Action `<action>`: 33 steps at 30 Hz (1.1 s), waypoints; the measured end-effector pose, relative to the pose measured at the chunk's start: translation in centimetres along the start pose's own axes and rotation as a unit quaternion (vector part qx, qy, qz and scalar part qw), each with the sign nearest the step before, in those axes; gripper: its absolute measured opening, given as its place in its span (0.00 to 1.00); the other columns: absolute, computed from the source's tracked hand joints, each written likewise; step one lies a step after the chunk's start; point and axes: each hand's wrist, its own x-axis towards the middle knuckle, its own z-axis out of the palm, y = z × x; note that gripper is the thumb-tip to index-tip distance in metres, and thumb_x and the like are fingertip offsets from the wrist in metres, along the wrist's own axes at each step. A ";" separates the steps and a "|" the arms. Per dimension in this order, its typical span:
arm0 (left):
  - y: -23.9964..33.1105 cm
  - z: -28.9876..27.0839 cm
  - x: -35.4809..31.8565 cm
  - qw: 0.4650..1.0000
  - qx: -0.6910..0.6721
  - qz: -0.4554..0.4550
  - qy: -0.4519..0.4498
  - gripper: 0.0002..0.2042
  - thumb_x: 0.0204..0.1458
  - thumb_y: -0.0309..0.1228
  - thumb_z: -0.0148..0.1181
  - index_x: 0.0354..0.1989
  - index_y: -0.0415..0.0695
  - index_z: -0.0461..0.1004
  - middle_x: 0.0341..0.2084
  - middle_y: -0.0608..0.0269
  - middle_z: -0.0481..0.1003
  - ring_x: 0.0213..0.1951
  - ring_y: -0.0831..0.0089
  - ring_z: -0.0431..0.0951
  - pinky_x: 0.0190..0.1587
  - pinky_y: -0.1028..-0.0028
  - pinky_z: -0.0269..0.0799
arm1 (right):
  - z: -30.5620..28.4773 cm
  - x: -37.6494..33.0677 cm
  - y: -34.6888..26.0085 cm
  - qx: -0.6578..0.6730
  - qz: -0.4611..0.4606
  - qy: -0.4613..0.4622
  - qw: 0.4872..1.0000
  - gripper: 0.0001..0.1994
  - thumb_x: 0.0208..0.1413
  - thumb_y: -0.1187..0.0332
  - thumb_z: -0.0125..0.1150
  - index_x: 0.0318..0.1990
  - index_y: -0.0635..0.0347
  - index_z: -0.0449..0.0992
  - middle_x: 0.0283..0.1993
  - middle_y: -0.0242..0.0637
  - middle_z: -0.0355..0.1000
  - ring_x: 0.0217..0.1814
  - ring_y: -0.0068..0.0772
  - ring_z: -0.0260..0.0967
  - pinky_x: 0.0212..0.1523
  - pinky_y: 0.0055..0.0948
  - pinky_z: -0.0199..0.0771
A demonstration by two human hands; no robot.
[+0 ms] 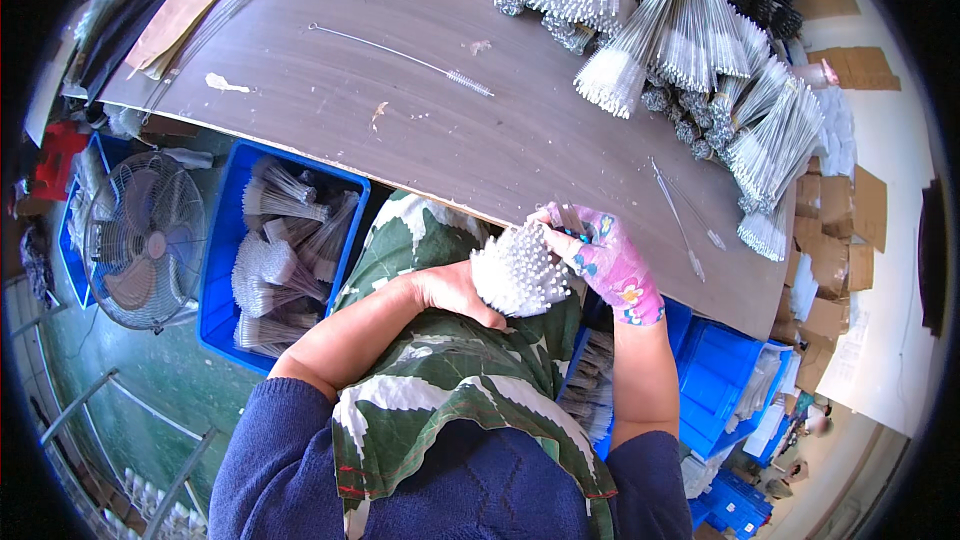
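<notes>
A thick bundle of small white-bristled wire brushes is held over my lap, just off the table's near edge, with its tips facing up. My bare left hand cups it from the left, thumb along its near side. At its right far side is my right hand, in a pink flowered glove, with curled fingers closed on the bundle's edge; a small dark patch between them is unclear. One loose twisted-wire brush lies on the table beyond my hands. A few more loose brushes lie to the right.
Banded brush bundles are piled at the table's far right. Blue crates flank me, one with bundles at left and others at right. A floor fan stands left. Brown paper lies at the far left; cardboard boxes are stacked right.
</notes>
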 end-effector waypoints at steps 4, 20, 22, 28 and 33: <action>0.2 -0.3 -0.2 0.998 -0.023 -0.028 -0.053 0.31 0.32 0.27 0.69 0.50 0.37 0.65 0.43 0.61 0.71 0.48 0.73 0.67 0.54 0.73 0.60 | -1.1 -1.2 1.2 0.045 -0.061 -0.071 0.995 0.12 0.48 0.78 0.57 0.43 0.64 0.72 0.43 0.32 0.71 0.50 0.25 0.64 0.54 0.27 0.60; -1.3 3.0 0.7 0.953 0.038 0.084 0.290 0.28 0.40 0.30 0.69 0.50 0.36 0.65 0.41 0.61 0.73 0.45 0.76 0.71 0.51 0.73 0.64 | 0.2 -1.8 5.4 0.083 -0.113 0.158 0.977 0.07 0.49 0.76 0.59 0.37 0.62 0.74 0.32 0.25 0.70 0.29 0.11 0.59 0.28 0.14 0.61; -1.5 2.1 0.4 0.959 -0.014 0.089 0.268 0.23 0.43 0.29 0.67 0.48 0.38 0.68 0.40 0.64 0.73 0.44 0.77 0.71 0.50 0.74 0.64 | -0.5 -2.2 4.6 0.073 -0.090 0.148 0.982 0.07 0.49 0.77 0.59 0.37 0.63 0.74 0.33 0.27 0.71 0.32 0.13 0.62 0.32 0.16 0.63; -2.0 1.3 0.7 0.971 -0.066 0.098 0.209 0.14 0.48 0.27 0.62 0.44 0.44 0.73 0.37 0.72 0.74 0.41 0.82 0.70 0.47 0.77 0.65 | -0.1 -1.3 4.3 0.050 -0.126 0.156 0.978 0.04 0.51 0.75 0.58 0.34 0.63 0.74 0.32 0.30 0.72 0.32 0.17 0.65 0.32 0.17 0.65; -2.9 0.9 0.8 0.979 -0.079 0.084 0.170 0.14 0.48 0.27 0.62 0.44 0.44 0.73 0.37 0.72 0.74 0.41 0.82 0.70 0.47 0.77 0.65 | -3.9 -0.7 1.0 0.169 -0.271 0.297 0.900 0.05 0.51 0.75 0.59 0.36 0.60 0.74 0.36 0.37 0.75 0.35 0.23 0.70 0.32 0.18 0.69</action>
